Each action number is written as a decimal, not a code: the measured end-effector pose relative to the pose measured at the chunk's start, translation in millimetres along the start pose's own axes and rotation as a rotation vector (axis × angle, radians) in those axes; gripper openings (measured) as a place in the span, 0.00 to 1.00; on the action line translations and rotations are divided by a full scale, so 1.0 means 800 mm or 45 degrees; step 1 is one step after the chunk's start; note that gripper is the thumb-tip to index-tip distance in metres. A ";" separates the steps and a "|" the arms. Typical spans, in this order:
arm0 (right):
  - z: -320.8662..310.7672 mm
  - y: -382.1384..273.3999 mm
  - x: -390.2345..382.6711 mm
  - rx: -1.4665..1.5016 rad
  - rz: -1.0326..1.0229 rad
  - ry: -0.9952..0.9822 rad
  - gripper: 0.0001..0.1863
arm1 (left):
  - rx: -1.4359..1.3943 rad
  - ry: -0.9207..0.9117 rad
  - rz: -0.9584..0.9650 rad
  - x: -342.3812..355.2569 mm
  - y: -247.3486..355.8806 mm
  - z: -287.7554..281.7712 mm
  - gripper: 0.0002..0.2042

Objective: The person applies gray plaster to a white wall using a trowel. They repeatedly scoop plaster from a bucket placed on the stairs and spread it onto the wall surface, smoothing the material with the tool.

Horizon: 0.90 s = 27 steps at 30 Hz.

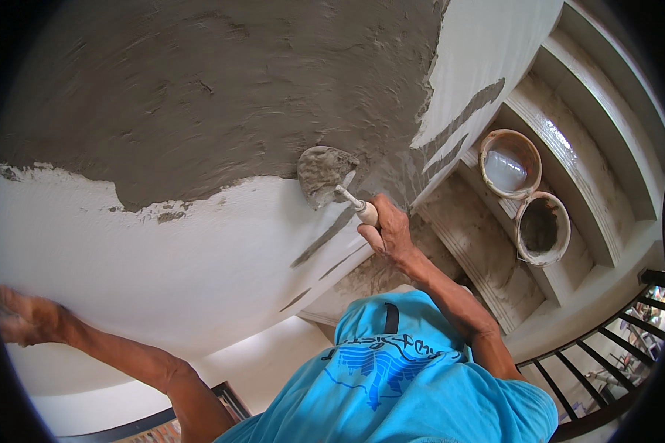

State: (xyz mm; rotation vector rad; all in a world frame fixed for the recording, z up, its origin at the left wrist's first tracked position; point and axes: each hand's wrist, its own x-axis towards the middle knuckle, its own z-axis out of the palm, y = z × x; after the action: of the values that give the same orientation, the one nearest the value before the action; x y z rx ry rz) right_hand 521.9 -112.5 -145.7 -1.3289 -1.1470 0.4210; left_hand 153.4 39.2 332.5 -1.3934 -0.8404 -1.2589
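Note:
My right hand (389,230) is closed around the pale handle of a trowel (359,204). Its rounded blade carries a lump of wet grey mortar (324,168) and is at the lower edge of the plastered area. Grey plaster (244,96) covers the upper part of the wall, with a ragged border against the white surface (170,273) below. At the far left, my left hand (28,317) is held out near the white wall, its fingers spread and somewhat blurred. It holds nothing that I can see; whether it touches the wall I cannot tell.
On the curved stairs (569,133) at right stand two buckets: one with cloudy water (533,151), one with grey mortar inside (563,247). A dark railing (595,373) borders the stairs at lower right. Mortar smears mark the steps and lower wall.

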 end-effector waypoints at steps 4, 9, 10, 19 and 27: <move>-0.007 0.000 -0.001 0.059 0.061 0.034 0.16 | 0.077 0.008 0.079 0.003 0.005 0.000 0.36; 0.000 -0.006 0.003 0.071 0.079 0.093 0.15 | 0.125 -0.122 -0.022 -0.007 0.046 -0.017 0.38; 0.002 -0.009 0.005 0.071 0.087 0.090 0.16 | 0.105 -0.127 -0.063 -0.012 0.070 -0.018 0.41; 0.008 -0.028 -0.008 0.001 0.035 -0.038 0.18 | 0.039 -0.060 0.003 -0.010 0.052 -0.008 0.38; 0.000 -0.048 0.023 0.012 -0.009 0.060 0.17 | 0.059 -0.038 0.085 -0.008 0.054 -0.008 0.25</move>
State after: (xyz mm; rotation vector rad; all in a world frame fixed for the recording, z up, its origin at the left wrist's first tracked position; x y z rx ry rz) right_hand 516.5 -107.6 -103.5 -1.3194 -1.1094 0.3877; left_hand 191.5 24.6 315.7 -1.3950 -0.8321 -1.1634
